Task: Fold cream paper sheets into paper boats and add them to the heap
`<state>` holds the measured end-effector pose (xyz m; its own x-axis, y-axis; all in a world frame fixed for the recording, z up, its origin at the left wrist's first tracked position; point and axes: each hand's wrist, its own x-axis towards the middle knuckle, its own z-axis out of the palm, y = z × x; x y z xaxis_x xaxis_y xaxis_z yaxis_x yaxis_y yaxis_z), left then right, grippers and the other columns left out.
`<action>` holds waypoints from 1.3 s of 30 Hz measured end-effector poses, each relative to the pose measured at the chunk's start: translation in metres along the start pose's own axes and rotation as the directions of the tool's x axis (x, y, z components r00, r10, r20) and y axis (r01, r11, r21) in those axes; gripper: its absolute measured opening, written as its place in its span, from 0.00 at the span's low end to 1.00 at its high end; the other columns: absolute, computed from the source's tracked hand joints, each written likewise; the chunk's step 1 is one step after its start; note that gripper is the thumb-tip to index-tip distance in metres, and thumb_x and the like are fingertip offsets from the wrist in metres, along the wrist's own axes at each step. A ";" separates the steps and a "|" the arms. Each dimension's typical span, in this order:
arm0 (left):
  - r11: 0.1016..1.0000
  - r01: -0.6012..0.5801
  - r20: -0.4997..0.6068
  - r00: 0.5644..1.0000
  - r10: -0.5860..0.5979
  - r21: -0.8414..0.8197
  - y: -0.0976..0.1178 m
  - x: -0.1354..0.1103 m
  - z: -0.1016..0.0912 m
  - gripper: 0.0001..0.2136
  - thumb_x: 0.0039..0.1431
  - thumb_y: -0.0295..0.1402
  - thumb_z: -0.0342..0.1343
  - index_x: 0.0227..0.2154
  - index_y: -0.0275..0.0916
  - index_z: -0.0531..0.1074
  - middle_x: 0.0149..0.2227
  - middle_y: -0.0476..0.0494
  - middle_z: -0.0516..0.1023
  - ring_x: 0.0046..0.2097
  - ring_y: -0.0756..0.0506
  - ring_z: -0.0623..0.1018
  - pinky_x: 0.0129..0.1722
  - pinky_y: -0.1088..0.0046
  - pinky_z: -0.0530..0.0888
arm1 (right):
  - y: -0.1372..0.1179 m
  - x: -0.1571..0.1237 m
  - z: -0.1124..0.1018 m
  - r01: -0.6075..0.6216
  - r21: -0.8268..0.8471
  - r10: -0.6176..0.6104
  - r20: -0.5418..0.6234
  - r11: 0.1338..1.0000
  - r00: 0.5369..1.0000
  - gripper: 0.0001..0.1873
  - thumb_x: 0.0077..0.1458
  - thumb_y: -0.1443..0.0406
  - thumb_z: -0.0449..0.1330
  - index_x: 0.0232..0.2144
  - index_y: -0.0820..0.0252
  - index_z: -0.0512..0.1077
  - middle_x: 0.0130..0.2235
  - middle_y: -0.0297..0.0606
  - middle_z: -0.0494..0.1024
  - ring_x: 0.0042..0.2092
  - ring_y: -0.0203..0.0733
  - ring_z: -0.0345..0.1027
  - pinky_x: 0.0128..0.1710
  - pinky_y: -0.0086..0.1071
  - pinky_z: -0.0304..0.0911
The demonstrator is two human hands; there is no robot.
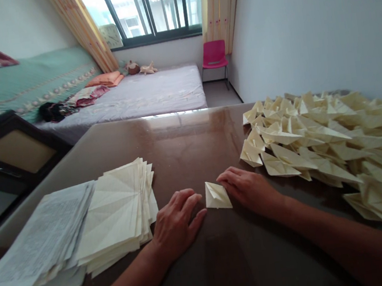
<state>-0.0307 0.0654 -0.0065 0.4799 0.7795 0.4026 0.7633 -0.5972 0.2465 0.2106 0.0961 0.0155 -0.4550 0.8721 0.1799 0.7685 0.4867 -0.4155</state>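
Observation:
A small folded piece of cream paper (218, 195), with a raised fold across its middle, lies on the dark brown table (184, 148) between my hands. To its left rests my left hand (178, 219), holding nothing, its thumb and fingers apart and the fingertips close to the paper. My right hand (248, 187) lies on the other side, fingers stretched out and fingertips beside the paper's upper right edge. Whether they touch it I cannot tell, and its thumb is mostly hidden. Near my left hand is a stack of creased cream sheets (115, 209).
Printed sheets (45, 237) lie at the far left, partly beneath the creased stack. A large heap of folded cream paper pieces (313, 136) covers the table's right side. Beyond the table are a bed (163, 90), a pink chair (214, 55) and a dark cabinet (19, 147).

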 end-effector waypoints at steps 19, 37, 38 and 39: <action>1.000 0.018 0.102 0.995 -0.019 0.007 -0.004 0.007 0.008 0.12 0.66 0.33 0.46 0.50 0.42 0.67 0.41 0.46 0.76 0.43 0.46 0.73 0.42 0.70 0.71 | 0.008 -0.002 0.020 -0.110 0.268 0.123 -0.036 0.957 0.992 0.12 0.58 0.59 0.56 0.43 0.57 0.65 0.34 0.32 0.73 0.28 0.33 0.64 0.29 0.27 0.58; 0.901 0.153 0.079 0.988 -0.132 -0.407 0.005 0.012 0.008 0.08 0.61 0.34 0.55 0.42 0.41 0.74 0.34 0.47 0.73 0.34 0.51 0.73 0.34 0.76 0.73 | -0.019 -0.005 0.023 -0.077 0.576 0.017 0.109 0.814 0.994 0.14 0.56 0.57 0.59 0.41 0.59 0.69 0.31 0.32 0.75 0.28 0.32 0.65 0.29 0.26 0.59; 0.886 0.168 0.082 0.986 -0.147 -0.431 0.005 0.012 0.009 0.09 0.61 0.33 0.54 0.44 0.42 0.72 0.35 0.48 0.72 0.34 0.51 0.73 0.34 0.76 0.73 | -0.018 -0.005 0.024 -0.078 0.588 0.030 0.091 0.805 0.995 0.12 0.57 0.59 0.58 0.41 0.59 0.68 0.33 0.33 0.76 0.29 0.33 0.66 0.30 0.26 0.60; 0.867 0.188 0.076 0.982 -0.173 -0.461 0.005 0.011 0.009 0.11 0.61 0.32 0.53 0.46 0.42 0.70 0.35 0.48 0.72 0.34 0.51 0.73 0.35 0.76 0.74 | -0.017 -0.004 0.025 -0.081 0.606 0.045 0.074 0.792 0.996 0.11 0.58 0.60 0.56 0.41 0.59 0.68 0.35 0.34 0.76 0.31 0.34 0.67 0.32 0.27 0.61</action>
<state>-0.0172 0.0729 -0.0091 0.3721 0.8830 0.2860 0.5529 -0.4584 0.6958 0.1882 0.0830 -0.0007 -0.4520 0.8870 0.0947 0.3727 0.2842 -0.8833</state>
